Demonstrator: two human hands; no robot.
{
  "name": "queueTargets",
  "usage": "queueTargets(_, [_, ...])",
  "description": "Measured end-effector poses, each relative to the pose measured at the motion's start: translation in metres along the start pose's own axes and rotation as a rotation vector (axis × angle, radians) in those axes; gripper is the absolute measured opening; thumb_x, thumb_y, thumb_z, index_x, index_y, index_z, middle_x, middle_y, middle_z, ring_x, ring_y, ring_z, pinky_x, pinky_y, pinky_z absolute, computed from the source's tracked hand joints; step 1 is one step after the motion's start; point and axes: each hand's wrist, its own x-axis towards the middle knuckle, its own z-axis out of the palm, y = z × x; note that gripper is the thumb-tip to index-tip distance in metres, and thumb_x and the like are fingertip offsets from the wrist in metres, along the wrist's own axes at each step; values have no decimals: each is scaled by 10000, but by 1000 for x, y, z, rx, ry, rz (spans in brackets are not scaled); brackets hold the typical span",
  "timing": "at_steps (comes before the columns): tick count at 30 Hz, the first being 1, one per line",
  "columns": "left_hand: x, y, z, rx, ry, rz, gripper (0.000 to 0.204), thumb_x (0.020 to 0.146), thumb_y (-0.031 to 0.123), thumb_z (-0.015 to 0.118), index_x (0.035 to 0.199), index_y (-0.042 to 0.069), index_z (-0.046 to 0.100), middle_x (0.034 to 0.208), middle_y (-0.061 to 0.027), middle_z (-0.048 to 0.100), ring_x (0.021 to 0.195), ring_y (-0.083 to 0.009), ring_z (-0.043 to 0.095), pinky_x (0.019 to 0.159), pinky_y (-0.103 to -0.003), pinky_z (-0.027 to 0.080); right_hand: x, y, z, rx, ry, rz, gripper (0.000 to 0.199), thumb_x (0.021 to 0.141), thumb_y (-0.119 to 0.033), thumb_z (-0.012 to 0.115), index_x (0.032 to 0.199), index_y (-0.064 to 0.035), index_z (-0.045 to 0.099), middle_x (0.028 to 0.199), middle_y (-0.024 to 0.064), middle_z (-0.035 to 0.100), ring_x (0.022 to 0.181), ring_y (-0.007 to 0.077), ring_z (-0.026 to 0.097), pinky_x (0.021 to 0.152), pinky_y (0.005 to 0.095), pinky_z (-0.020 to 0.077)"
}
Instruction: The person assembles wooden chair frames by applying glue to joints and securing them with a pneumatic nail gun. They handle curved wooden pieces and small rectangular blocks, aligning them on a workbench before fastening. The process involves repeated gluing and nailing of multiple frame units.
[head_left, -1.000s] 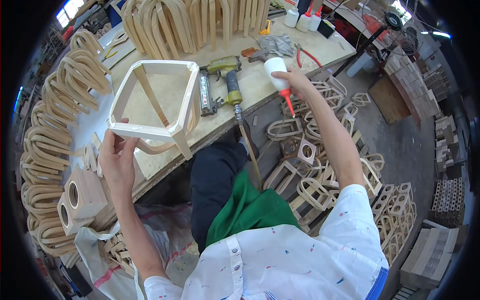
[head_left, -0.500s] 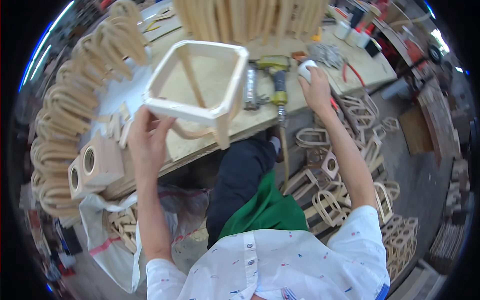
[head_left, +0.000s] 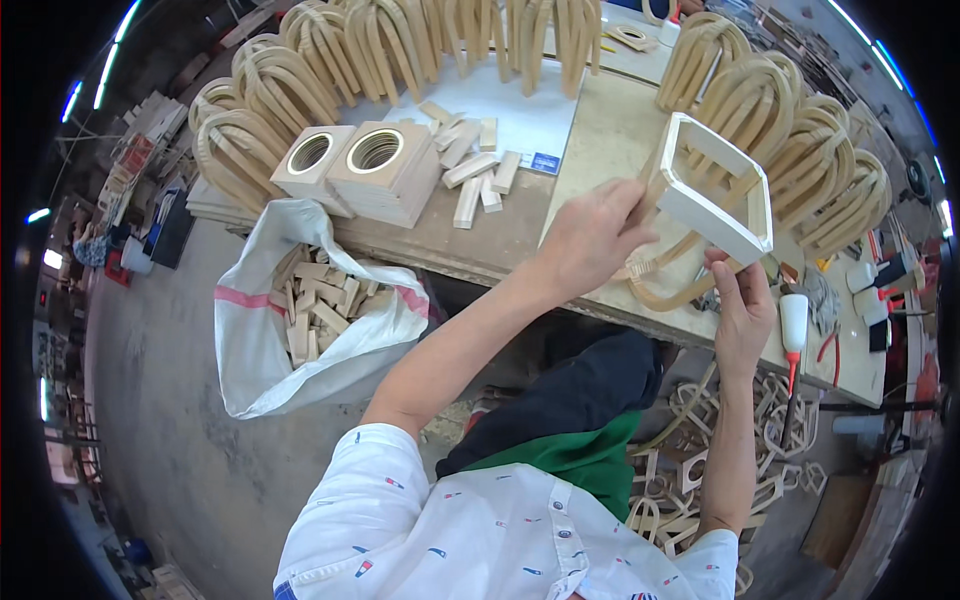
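Note:
A pale wooden frame (head_left: 715,195), roughly square with rounded corners, is lifted over the workbench (head_left: 590,140). My left hand (head_left: 590,240) grips its near left side. My right hand (head_left: 742,300) holds its lower corner from below. A curved wooden piece (head_left: 670,293) hangs under the frame between my two hands. A white glue bottle with a red nozzle (head_left: 793,325) lies on the bench just right of my right hand.
Bent wooden arches (head_left: 330,45) line the bench's far and right edges. Two blocks with round holes (head_left: 350,160) and loose small blocks (head_left: 475,170) lie at left. A white sack of wood offcuts (head_left: 310,310) sits on the floor. More frames (head_left: 740,470) pile under the bench.
My right hand has let go of the glue bottle, which now lies on the bench, and taken the frame's lower corner. The view has swung left, and the frame is tilted up.

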Motion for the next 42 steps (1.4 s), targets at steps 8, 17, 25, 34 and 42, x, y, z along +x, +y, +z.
queueTargets(8, [-13, -124, -158, 743, 185, -320, 393, 780, 233, 703, 1106, 21, 648, 1017, -177, 665, 950, -320, 636, 845, -382, 483, 4, -9, 9, -53, 31, 29, 244, 942, -159, 612, 1131, -6, 621, 917, 9, 665, 799, 47, 560, 698, 211, 454])
queueTargets(17, [-8, -175, -186, 872, 43, -500, 334, 738, 266, 712, 1002, 62, 707, 976, -163, 687, 930, -328, 648, 811, -425, 497, 20, 1, 5, -171, 72, -17, 189, 916, -170, 634, 983, 6, 612, 737, 37, 613, 644, 76, 508, 600, 246, 435])
queueTargets(25, [0, -166, -198, 827, -11, -541, 335, 730, 278, 674, 985, 67, 724, 923, -168, 702, 868, -317, 673, 778, -389, 514, 19, -3, 4, -138, 70, -32, 221, 898, -179, 635, 947, 30, 580, 716, 139, 606, 640, 168, 564, 616, 319, 459])
queueTargets(34, [19, -132, -200, 680, -88, -738, 382, 655, 215, 736, 981, 16, 715, 877, -174, 709, 817, -243, 690, 763, -327, 516, 15, 4, -1, -49, 99, 12, 192, 910, -175, 637, 985, 0, 621, 742, 11, 597, 663, 65, 493, 614, 238, 428])
queueTargets(42, [14, -159, -229, 572, -55, -747, 417, 665, 205, 780, 1026, 9, 712, 908, -137, 720, 838, -218, 685, 781, -318, 508, 13, 1, 5, -72, 68, -28, 200, 921, -175, 626, 1012, 2, 622, 762, 7, 602, 666, 58, 479, 624, 226, 418])
